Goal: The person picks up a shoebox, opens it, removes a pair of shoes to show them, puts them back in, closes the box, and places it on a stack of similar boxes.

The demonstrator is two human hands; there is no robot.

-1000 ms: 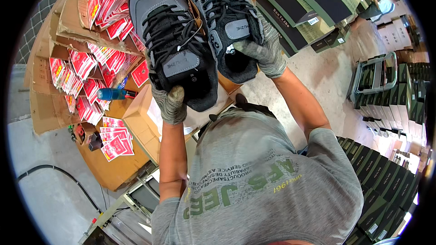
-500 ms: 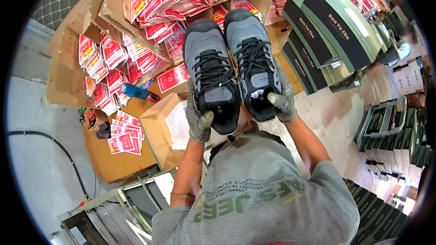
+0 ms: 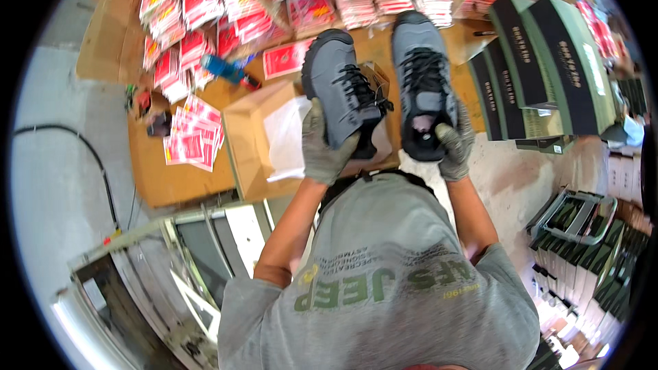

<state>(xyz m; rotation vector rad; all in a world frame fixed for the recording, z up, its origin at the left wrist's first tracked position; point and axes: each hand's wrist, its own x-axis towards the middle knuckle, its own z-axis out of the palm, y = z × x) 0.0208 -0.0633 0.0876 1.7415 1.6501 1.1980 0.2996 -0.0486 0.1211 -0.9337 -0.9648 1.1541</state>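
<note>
Two grey shoes with black laces and black soles are held up, one in each gloved hand. My left hand (image 3: 327,145) grips the left shoe (image 3: 334,82) around its heel; that shoe is turned partly onto its side. My right hand (image 3: 456,142) is closed on the heel of the right shoe (image 3: 419,62), the thumb at its opening and the toe pointing away. Something pale shows inside the right shoe. Below the left shoe is an open cardboard box (image 3: 250,179) with white paper (image 3: 289,137) in it.
Red printed packets (image 3: 199,3) fill cardboard bins along the far side of the table (image 3: 152,181). A blue cylindrical tool (image 3: 223,68) lies in front of them, near loose red cards (image 3: 193,133). Dark green shoe boxes (image 3: 558,62) are stacked at the right.
The shoes, side by side before, are now apart. The left one has been tilted onto its side, the right one moved rightward. The view has shifted, showing the bins higher up.
</note>
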